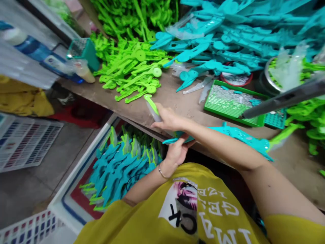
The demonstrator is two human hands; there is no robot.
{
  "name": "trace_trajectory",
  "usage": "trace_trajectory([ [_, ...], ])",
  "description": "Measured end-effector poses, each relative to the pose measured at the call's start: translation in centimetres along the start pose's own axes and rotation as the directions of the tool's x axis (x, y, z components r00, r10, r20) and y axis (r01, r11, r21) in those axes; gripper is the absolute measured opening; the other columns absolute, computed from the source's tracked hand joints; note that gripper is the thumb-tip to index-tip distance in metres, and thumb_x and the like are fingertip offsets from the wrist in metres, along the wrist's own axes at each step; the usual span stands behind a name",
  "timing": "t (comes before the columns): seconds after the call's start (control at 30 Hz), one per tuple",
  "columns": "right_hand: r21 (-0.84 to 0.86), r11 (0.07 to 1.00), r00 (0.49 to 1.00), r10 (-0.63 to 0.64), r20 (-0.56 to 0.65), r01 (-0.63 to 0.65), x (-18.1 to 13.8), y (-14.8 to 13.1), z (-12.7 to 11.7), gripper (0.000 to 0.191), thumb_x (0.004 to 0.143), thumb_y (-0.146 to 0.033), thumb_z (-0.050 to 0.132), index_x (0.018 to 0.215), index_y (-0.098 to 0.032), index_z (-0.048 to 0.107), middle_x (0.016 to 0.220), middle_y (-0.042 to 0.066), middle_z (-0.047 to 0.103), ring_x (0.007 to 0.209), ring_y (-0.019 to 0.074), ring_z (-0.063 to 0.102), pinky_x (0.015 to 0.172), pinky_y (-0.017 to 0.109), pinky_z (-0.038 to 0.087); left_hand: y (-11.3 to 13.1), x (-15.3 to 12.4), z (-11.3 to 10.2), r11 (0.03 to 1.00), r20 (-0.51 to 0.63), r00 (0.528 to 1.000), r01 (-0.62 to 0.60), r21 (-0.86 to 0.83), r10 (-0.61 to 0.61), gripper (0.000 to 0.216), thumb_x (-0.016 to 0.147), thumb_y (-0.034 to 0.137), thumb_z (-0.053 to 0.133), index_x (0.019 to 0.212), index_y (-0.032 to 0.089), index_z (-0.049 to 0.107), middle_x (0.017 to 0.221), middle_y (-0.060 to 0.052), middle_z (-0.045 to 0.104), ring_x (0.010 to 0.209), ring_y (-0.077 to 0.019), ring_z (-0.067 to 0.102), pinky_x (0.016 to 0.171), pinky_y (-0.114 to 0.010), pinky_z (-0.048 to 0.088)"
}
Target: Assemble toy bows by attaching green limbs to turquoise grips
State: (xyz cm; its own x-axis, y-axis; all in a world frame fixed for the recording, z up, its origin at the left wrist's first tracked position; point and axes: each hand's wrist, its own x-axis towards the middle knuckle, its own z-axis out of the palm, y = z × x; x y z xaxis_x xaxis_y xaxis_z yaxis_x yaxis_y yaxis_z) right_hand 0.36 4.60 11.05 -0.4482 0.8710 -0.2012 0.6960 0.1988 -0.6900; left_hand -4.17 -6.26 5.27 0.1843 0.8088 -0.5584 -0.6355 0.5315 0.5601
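Note:
My right hand (169, 118) is closed on a small lime-green plastic part with a translucent blade (153, 109), above the near edge of the bench. Just below it, my left hand (176, 152) grips the end of a long teal plastic piece (232, 133). My right forearm crosses over this teal piece and hides its middle. At its far right end, another lime-green part with a translucent blade (281, 138) sticks out. Beyond my right hand lies a heap of loose lime-green parts (134, 69).
A teal heap (203, 44) fills the back of the bench. A green tray (228, 105) holds small metal pieces. A dark pen-shaped tool (284, 96) slants in from the right. Below left, a white-rimmed bin (63, 200) holds rows of teal-and-green assemblies. A water bottle (38, 51) stands at left.

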Motion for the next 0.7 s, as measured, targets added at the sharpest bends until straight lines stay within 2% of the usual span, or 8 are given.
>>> trace_trajectory([
  [0.13, -0.035, 0.999, 0.99, -0.013, -0.139, 0.008, -3.0, 1.6, -0.9, 0.052, 0.1, -0.042, 0.056, 0.14, -0.011, 0.045, 0.123, 0.022, 0.069, 0.113, 0.0317, 0.066, 0.095, 0.045, 0.052, 0.3, 1.3, 0.0, 0.996, -0.023, 0.999, -0.03, 0.083, 0.032, 0.029, 0.058, 0.025, 0.086, 0.08, 0.019, 0.068, 0.082, 0.001, 0.077, 0.088, -0.0209, 0.072, 0.086, -0.04, 0.061],
  [0.27, -0.163, 0.984, 0.942, -0.124, -0.313, 0.075, -11.5, 4.9, -2.5, 0.034, 0.101, -0.03, 0.053, 0.131, -0.014, 0.058, 0.123, 0.016, 0.069, 0.117, 0.0285, 0.063, 0.101, 0.046, 0.049, 2.2, 2.3, -1.4, 0.942, -0.005, 0.99, 0.135, 0.306, -0.141, 0.04, 0.068, 0.046, 0.085, 0.091, 0.016, 0.072, 0.088, -0.006, 0.079, 0.081, -0.0229, 0.076, 0.078, -0.037, 0.062],
  [0.37, -0.229, 0.97, 0.882, -0.041, -0.469, -0.077, -20.1, 8.9, -3.0, 0.035, 0.101, -0.034, 0.052, 0.131, -0.017, 0.06, 0.126, 0.017, 0.068, 0.117, 0.0303, 0.063, 0.102, 0.048, 0.05, 4.5, 2.1, -2.9, 0.729, -0.005, 0.917, 0.32, 0.605, -0.399, 0.067, 0.078, 0.073, 0.068, 0.104, 0.012, 0.074, 0.106, -0.019, 0.078, 0.088, -0.0288, 0.078, 0.074, -0.036, 0.062],
  [0.43, -0.258, 0.939, 0.855, 0.065, -0.514, -0.226, -25.3, 11.8, -2.5, 0.049, 0.098, -0.04, 0.057, 0.141, -0.017, 0.053, 0.132, 0.018, 0.065, 0.12, 0.0335, 0.061, 0.102, 0.052, 0.05, 5.6, 1.7, -3.1, 0.522, -0.016, 0.845, 0.345, 0.78, -0.534, 0.077, 0.08, 0.082, 0.056, 0.1, 0.009, 0.075, 0.101, -0.022, 0.078, 0.08, -0.0281, 0.078, 0.066, -0.033, 0.061],
  [0.53, -0.299, 0.853, 0.829, 0.238, -0.506, -0.427, -30.9, 15.2, -0.6, 0.077, 0.09, -0.052, 0.064, 0.153, -0.015, 0.039, 0.138, 0.021, 0.061, 0.12, 0.0399, 0.06, 0.098, 0.057, 0.051, 5.1, 0.5, -1.1, 0.367, 0.153, 0.801, 0.088, 0.926, -0.578, 0.063, 0.088, 0.07, 0.058, 0.099, 0.011, 0.075, 0.091, -0.017, 0.078, 0.069, -0.0239, 0.075, 0.064, -0.033, 0.06],
  [0.6, -0.315, 0.843, 0.819, 0.228, -0.526, -0.436, -32.9, 16.4, 1.1, 0.074, 0.092, -0.05, 0.06, 0.154, -0.015, 0.037, 0.132, 0.021, 0.065, 0.116, 0.0397, 0.063, 0.098, 0.059, 0.051, 3.5, -0.9, 1.4, 0.365, 0.423, 0.812, -0.281, 0.888, -0.403, 0.047, 0.094, 0.056, 0.059, 0.112, 0.014, 0.072, 0.103, -0.015, 0.078, 0.085, -0.0246, 0.076, 0.078, -0.038, 0.061],
  [0.63, -0.316, 0.85, 0.813, 0.199, -0.547, -0.42, -33.4, 16.6, 2.0, 0.071, 0.093, -0.047, 0.059, 0.154, -0.016, 0.038, 0.125, 0.02, 0.068, 0.111, 0.0389, 0.065, 0.094, 0.058, 0.053, 2.4, -1.6, 2.7, 0.293, 0.587, 0.757, -0.514, 0.806, -0.287, 0.044, 0.094, 0.049, 0.062, 0.123, 0.016, 0.068, 0.121, -0.016, 0.073, 0.108, -0.0269, 0.072, 0.094, -0.042, 0.058],
  [0.7, -0.315, 0.862, 0.792, 0.149, -0.592, -0.397, -33.7, 16.4, 3.6, 0.076, 0.089, -0.047, 0.063, 0.156, -0.019, 0.038, 0.113, 0.019, 0.071, 0.101, 0.0399, 0.068, 0.085, 0.057, 0.056, 0.5, -2.7, 4.4, -0.069, 0.785, 0.591, -0.805, 0.589, -0.186, 0.075, 0.081, 0.044, 0.08, 0.145, 0.015, 0.053, 0.15, -0.021, 0.053, 0.141, -0.0374, 0.049, 0.114, -0.057, 0.041],
])
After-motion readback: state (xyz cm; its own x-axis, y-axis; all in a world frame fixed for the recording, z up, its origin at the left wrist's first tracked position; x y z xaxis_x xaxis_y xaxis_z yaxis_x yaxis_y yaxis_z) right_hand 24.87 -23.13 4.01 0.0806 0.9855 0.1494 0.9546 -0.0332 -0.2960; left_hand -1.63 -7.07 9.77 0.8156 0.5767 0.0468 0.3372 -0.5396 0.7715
